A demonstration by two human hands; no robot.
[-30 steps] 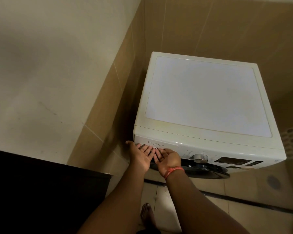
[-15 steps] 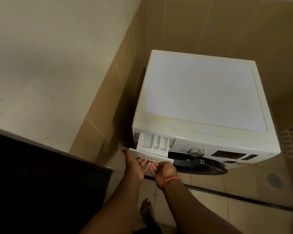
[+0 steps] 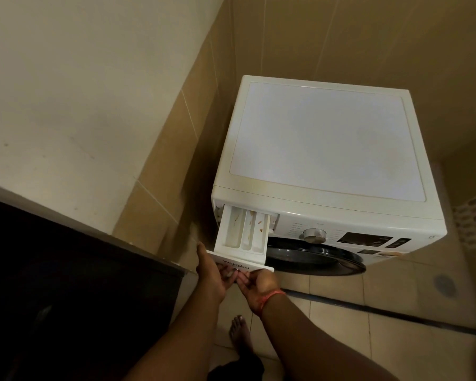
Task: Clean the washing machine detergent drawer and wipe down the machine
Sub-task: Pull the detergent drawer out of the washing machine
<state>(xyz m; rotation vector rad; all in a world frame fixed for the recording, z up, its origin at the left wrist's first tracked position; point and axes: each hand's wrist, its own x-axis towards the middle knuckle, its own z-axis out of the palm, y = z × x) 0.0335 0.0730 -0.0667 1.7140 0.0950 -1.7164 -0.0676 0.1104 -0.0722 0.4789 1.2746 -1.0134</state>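
The fingers point(image 3: 228, 272) of the left hand point(image 3: 212, 273) curl up under the lower lip of the detergent drawer point(image 3: 241, 233), with the thumb laid along the left end of its front panel, so the hand grips the drawer from below; the right hand point(image 3: 256, 283) sits just beside it, palm up, its fingers bent onto the same lip below the printed brand name. The drawer is a long, shallow tray of white plastic, pulled far out of its slot at the top left corner of the washing machine point(image 3: 324, 149) and tilted slightly downward toward the person. Three narrow lengthwise compartments divide it, and their smooth walls carry small orange-brown specks and streaks. The machine is a boxy white front-loader with a flat, matte top showing a faint yellowish tinge along its front edge. On the control panel right of the drawer slot sit a round metallic dial point(image 3: 314, 234) and a dark rectangular display point(image 3: 364, 238). Below them curves the dark, glossy door point(image 3: 311, 259). A thin red band point(image 3: 271, 297) circles the right wrist. Beige glossy tiles cover the wall point(image 3: 176, 149) and the floor point(image 3: 396, 325), where a bare foot point(image 3: 239, 332) stands.
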